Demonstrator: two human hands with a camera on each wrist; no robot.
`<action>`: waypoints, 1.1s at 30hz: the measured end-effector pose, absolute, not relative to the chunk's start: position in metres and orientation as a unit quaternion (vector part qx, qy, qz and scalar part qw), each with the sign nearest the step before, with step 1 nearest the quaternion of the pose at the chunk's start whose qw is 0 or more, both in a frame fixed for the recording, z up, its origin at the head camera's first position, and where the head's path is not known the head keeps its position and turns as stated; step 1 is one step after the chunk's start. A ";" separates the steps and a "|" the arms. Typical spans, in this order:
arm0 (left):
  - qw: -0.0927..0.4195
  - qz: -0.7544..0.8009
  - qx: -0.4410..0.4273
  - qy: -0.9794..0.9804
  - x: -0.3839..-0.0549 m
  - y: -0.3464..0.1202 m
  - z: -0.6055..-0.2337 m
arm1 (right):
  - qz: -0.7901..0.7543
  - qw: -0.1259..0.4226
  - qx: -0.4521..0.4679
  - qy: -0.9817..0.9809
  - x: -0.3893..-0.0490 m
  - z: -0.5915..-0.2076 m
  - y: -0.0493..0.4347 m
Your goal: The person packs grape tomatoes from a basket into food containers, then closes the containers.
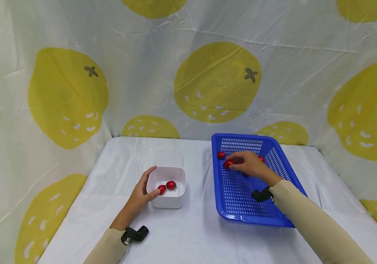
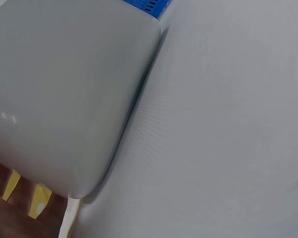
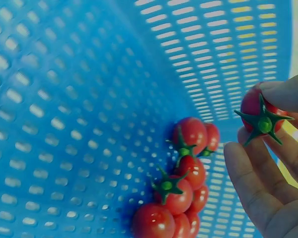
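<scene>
tabletop (image 1: 195, 236): tomatoes (image 1: 171, 185) in basket (image 1: 257, 220), box (image 1: 167, 202)

A pale, shiny sheet (image 1: 135, 73) rises behind the desk (image 1: 191, 234) and along its left and right sides, creased in places. Large yellow fruits (image 1: 218, 66) are printed across it, several cut off by the picture's edges. Two carry a dark, cross-shaped mark (image 1: 250, 74), and most show short white dashes. A white cloth (image 1: 109, 183), lightly wrinkled, covers the desk.
</scene>
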State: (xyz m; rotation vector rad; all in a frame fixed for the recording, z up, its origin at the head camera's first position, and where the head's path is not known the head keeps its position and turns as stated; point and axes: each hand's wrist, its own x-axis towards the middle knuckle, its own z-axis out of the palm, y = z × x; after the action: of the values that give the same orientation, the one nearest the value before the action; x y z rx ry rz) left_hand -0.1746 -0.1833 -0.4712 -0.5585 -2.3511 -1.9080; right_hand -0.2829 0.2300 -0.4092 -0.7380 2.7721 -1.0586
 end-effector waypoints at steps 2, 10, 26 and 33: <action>0.033 -0.617 -0.183 -0.765 -0.178 -0.185 -0.476 | -0.362 0.036 -0.234 0.901 -0.283 -0.406 0.231; 0.043 -0.609 -0.187 -0.769 -0.182 -0.189 -0.483 | -0.414 0.028 -0.231 0.880 -0.278 -0.396 0.223; 0.026 -0.608 -0.178 -0.773 -0.168 -0.181 -0.456 | -0.533 0.056 -0.265 0.802 -0.261 -0.386 0.182; 0.037 -0.612 -0.182 -0.769 -0.180 -0.187 -0.480 | -0.534 0.083 -0.260 0.800 -0.253 -0.384 0.163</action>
State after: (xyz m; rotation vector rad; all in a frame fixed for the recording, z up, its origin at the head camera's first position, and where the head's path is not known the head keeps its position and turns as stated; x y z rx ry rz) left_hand -0.1804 -0.1870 -0.4796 -0.5598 -2.3603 -1.8775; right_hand -0.2531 0.1627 -0.3838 -0.7773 2.3886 -1.5957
